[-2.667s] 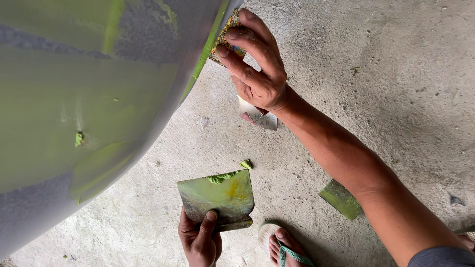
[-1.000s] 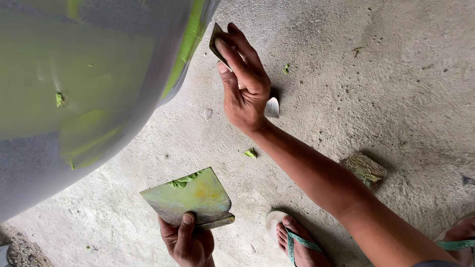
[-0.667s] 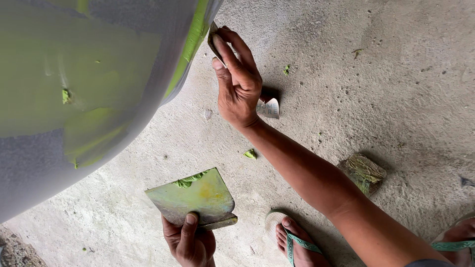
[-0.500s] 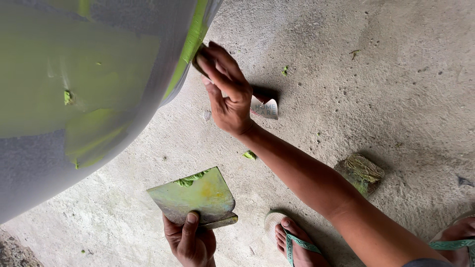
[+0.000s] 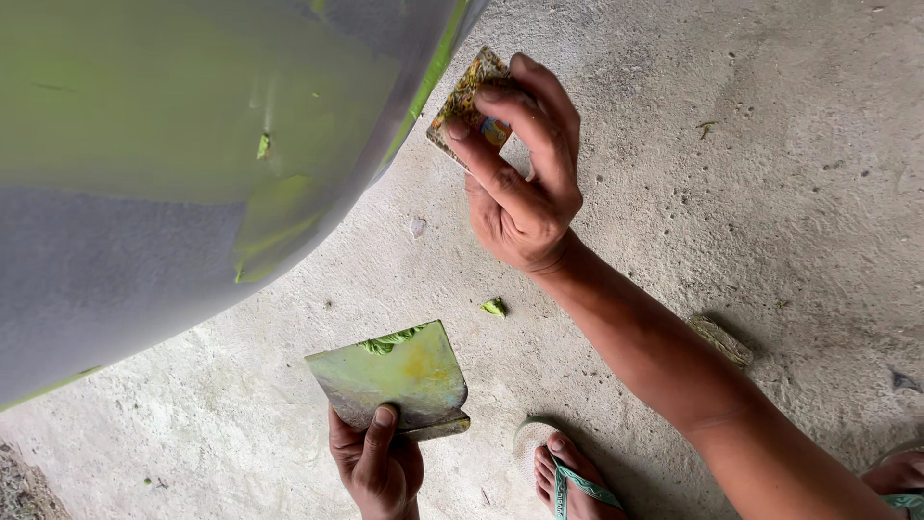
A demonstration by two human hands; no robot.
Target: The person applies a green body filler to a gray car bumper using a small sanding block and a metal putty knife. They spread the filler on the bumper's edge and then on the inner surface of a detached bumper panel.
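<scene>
The right hand (image 5: 525,183) had its fingers (image 5: 500,173) clamped on a small, flat, paint-stained spreader card (image 5: 466,100), held just beside the edge of the large curved grey panel smeared with green filler (image 5: 192,154); whether card and panel touched could not be told. The left hand (image 5: 377,467) pinched, thumb on top, a flat rectangular mixing board coated in green and yellow putty (image 5: 395,376), a dab of green filler (image 5: 390,340) sitting at its upper edge. Below lay the bare concrete floor (image 5: 770,193), with a small green scrap (image 5: 494,307) near the wrist and a foot in a green-strapped sandal (image 5: 568,477) near the board.
</scene>
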